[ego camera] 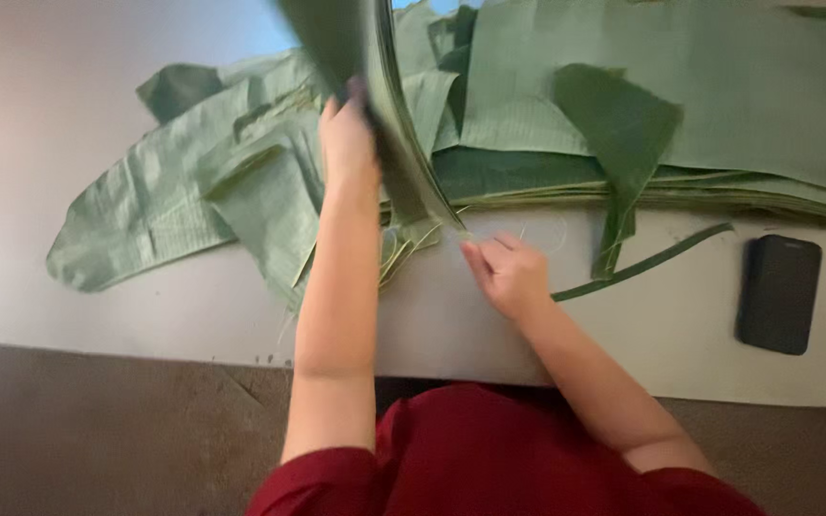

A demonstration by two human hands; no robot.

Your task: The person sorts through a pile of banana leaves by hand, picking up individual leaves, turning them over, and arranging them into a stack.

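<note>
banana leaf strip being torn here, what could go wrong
The left hand lifts the leaf strip while the right hand pinches its lower end; the tear could run crooked. The loose thin strip lies by the table edge and may slide off. The phone could get swept.

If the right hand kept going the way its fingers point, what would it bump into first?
The right hand points up-left, so it would probably first meet the lower end of the raised leaf strip that the left hand holds. Depth is hard to judge.

Grey table [97,315]: leaves [738,105], phone [779,292]
</note>
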